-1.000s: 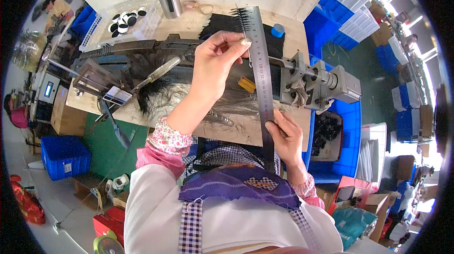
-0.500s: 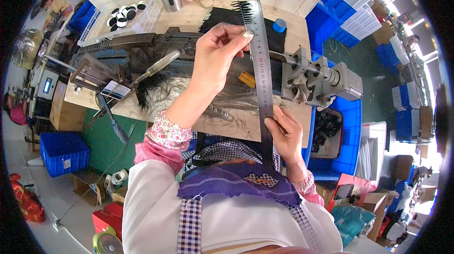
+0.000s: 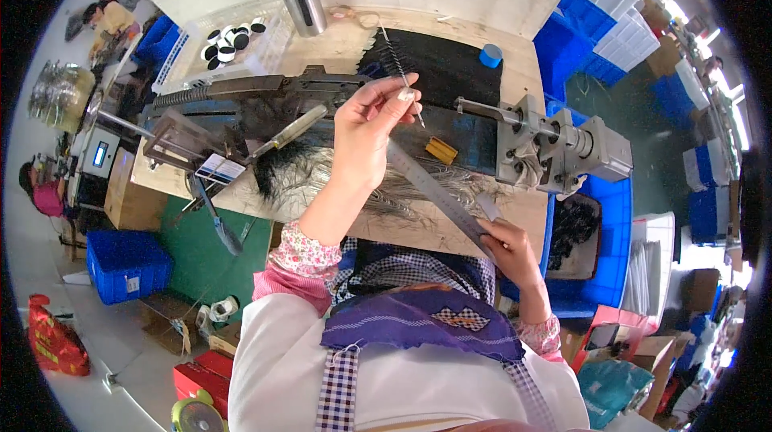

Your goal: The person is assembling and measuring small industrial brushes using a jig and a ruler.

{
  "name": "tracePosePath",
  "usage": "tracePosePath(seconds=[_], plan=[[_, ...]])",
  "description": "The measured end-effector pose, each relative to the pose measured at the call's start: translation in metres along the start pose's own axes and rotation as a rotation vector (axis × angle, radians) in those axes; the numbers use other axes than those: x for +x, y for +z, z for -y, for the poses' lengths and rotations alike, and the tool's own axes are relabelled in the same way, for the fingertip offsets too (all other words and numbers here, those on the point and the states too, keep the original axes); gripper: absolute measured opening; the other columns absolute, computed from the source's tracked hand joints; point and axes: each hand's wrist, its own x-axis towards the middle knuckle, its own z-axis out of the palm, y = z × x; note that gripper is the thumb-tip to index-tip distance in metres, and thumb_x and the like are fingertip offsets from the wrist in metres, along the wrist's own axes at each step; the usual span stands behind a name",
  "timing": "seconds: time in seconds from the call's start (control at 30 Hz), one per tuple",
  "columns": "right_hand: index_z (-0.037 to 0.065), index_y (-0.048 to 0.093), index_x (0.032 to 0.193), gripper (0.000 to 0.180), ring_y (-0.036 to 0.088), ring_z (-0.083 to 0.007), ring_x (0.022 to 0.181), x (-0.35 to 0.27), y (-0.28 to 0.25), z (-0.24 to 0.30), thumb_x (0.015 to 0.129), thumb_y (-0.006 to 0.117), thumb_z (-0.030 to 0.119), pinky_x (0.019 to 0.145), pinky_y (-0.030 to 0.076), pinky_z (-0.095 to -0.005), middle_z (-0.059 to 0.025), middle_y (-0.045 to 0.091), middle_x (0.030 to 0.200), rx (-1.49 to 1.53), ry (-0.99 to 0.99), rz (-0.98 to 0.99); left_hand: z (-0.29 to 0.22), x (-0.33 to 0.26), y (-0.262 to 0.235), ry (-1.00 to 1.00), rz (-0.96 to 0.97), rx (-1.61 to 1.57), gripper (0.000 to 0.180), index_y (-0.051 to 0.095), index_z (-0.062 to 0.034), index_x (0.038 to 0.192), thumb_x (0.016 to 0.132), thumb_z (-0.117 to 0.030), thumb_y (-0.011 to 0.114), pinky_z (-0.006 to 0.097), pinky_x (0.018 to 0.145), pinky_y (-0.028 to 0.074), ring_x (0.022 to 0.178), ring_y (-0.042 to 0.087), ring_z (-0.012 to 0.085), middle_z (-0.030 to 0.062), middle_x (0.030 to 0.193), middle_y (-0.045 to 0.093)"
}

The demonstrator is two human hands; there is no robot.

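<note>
My left hand is raised over the middle of the bench. Its thumb and fingers pinch a thin twisted-wire brush with short dark bristles, its bare wire end poking out below the fingers. Lower and to the right, my right hand grips one end of a long steel ruler, which slants up and left, its far end near my left wrist. Beneath it lie loose wires and dark strands. A yellow block sits close to the ruler. Beyond my left hand lies a dark mat.
A metal machine with a shaft stands at the right of the bench, a long dark bar assembly at the left. Behind are a steel flask, a white basket of black-and-white rolls and a blue cap. A blue crate stands at right.
The ruler has swung down from upright beside the brush to a slant, away from it. My left hand still holds the brush, now lower; my right hand keeps the ruler.
</note>
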Motion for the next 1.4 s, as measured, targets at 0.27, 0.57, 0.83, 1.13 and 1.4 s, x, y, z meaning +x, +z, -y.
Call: tracePosePath(seconds=[0.27, 0.57, 0.83, 1.13, 1.4], plan=[[0.006, 0.063, 0.111, 0.028, 0.061, -0.0371, 0.087, 0.031, 0.025, -0.021, 0.084, 0.061, 0.01, 0.074, 0.05, -0.0422, -0.0174, 0.064, 0.093, -0.172, -0.044, -0.053, 0.032, -0.013, 0.02, -0.092, 0.101, 0.038, 0.021, 0.06, 0.0, 0.109, 0.088, -0.003, 0.062, 0.027, 0.07, 0.048, 0.08, 0.062, 0.0166, 0.0116, 0.098, 0.066], [0.005, 0.065, 0.104, 0.023, 0.059, -0.0365, 0.084, 0.033, 0.035, -0.034, 0.082, 0.063, 0.011, 0.074, 0.049, -0.0431, -0.0157, 0.062, 0.09, -0.319, -0.191, -0.215, 0.048, -0.024, 0.034, -0.152, 0.174, 0.065, 0.014, 0.058, -0.0008, 0.103, 0.089, -0.004, 0.061, 0.023, 0.065, 0.046, 0.078, 0.062, 0.0108, 0.0084, 0.102, 0.066], [0.002, 0.061, 0.111, 0.022, 0.05, -0.003, 0.072, 0.031, -0.024, 0.005, 0.095, 0.056, 0.016, 0.062, 0.041, -0.019, 0.0027, 0.057, 0.082, 0.539, 0.12, -0.496, 0.07, -0.039, 0.055, -0.546, 0.343, 0.077, 0.018, 0.065, -0.0024, 0.106, 0.089, -0.007, 0.063, 0.022, 0.064, 0.046, 0.077, 0.061, 0.0101, 0.0048, 0.093, 0.067], [-0.002, 0.061, 0.111, 0.028, 0.056, -0.0084, 0.083, 0.032, -0.053, 0.0, 0.096, 0.052, 0.02, 0.071, 0.045, -0.0235, -0.0025, 0.062, 0.093, 0.825, 0.192, -0.416, 0.093, -0.06, 0.08, -0.717, 0.491, 0.17, 0.02, 0.066, 0.0012, 0.105, 0.087, -0.006, 0.064, 0.024, 0.065, 0.047, 0.073, 0.059, 0.0117, 0.0068, 0.09, 0.068], [-0.003, 0.059, 0.108, 0.028, 0.058, -0.0149, 0.087, 0.035, -0.045, -0.022, 0.098, 0.047, 0.02, 0.074, 0.05, -0.029, -0.0077, 0.06, 0.097, 1.292, 0.112, -0.402, 0.093, -0.064, 0.079, -0.854, 0.475, 0.141, 0.026, 0.06, 0.0011, 0.117, 0.095, -0.009, 0.052, 0.026, 0.075, 0.05, 0.082, 0.062, 0.0141, 0.0087, 0.096, 0.066]])
